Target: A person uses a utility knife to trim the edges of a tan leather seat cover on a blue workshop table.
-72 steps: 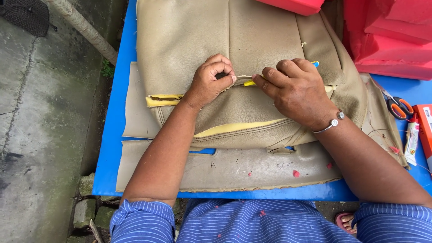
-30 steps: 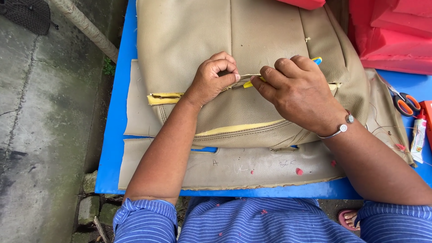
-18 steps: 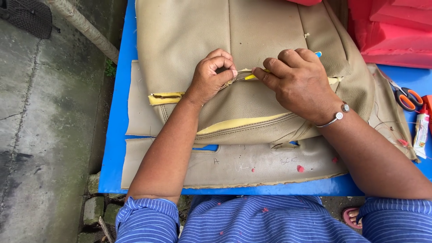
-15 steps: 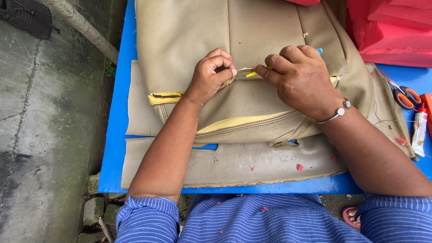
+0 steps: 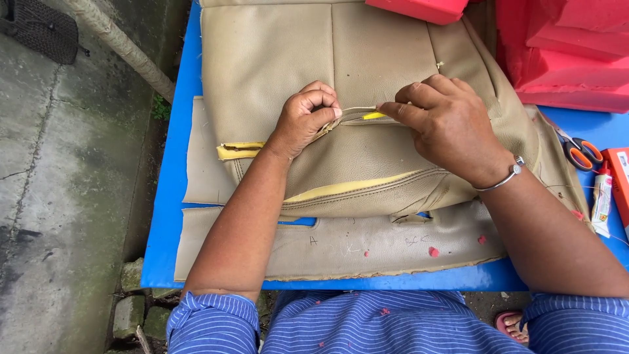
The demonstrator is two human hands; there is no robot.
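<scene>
I note the tan cover [image 5: 367, 151] spread mid-worktop [image 5: 177, 170]. Left hand [image 5: 306, 121] is curled tight, pinching its seam edge taut; right hand [image 5: 452, 124] pinches the seam opposite, apparently to keep it open. Scissors [image 5: 580, 152] lie by the right edge.

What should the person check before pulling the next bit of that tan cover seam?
1. Left hand pinches the seam of the tan leather-like seat cover: ok.
2. Right hand fingers grip the small yellow piece at the seam: ok.
3. Cover lies flat on the blue table: ok.
4. Orange-handled scissors lie apart from both hands: ok.
5. Needle or thread in the fingers: cannot tell.
</scene>
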